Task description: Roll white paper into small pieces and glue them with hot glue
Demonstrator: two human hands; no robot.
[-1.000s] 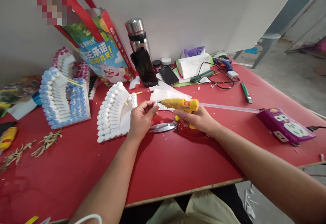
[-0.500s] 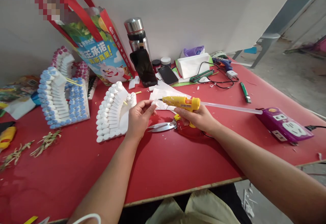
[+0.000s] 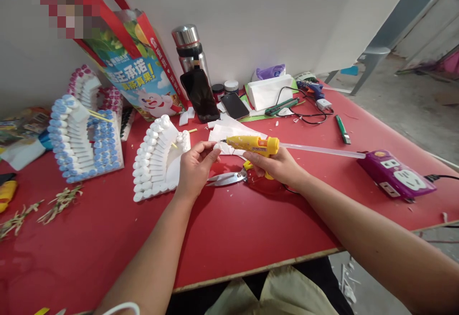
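My right hand [image 3: 278, 167] grips a yellow glue gun [image 3: 253, 145] with a long clear glue stick [image 3: 319, 150] sticking out behind it. The gun's nozzle points left at a small white piece [image 3: 216, 147] pinched in the fingertips of my left hand [image 3: 195, 168]. Just left of that hand stands a white model [image 3: 158, 159] built of white strips with rounded ends. Small scissors [image 3: 227, 178] lie on the red table [image 3: 229, 229] between my two hands, and white paper sheets [image 3: 229, 132] lie behind the gun.
A blue-tipped model [image 3: 84, 145] and a pink-tipped one [image 3: 89, 85] stand at the left. Along the wall are a printed bag [image 3: 136, 76], a steel flask [image 3: 190, 49], two phones [image 3: 234, 105], a tissue box [image 3: 270, 91] and cables. A purple power strip [image 3: 396, 174] sits right; dry sprigs [image 3: 59, 202] lie front left.
Both hands and the glue gun stay almost where they were. The view has drifted slightly, so things sit a little further left in the picture.
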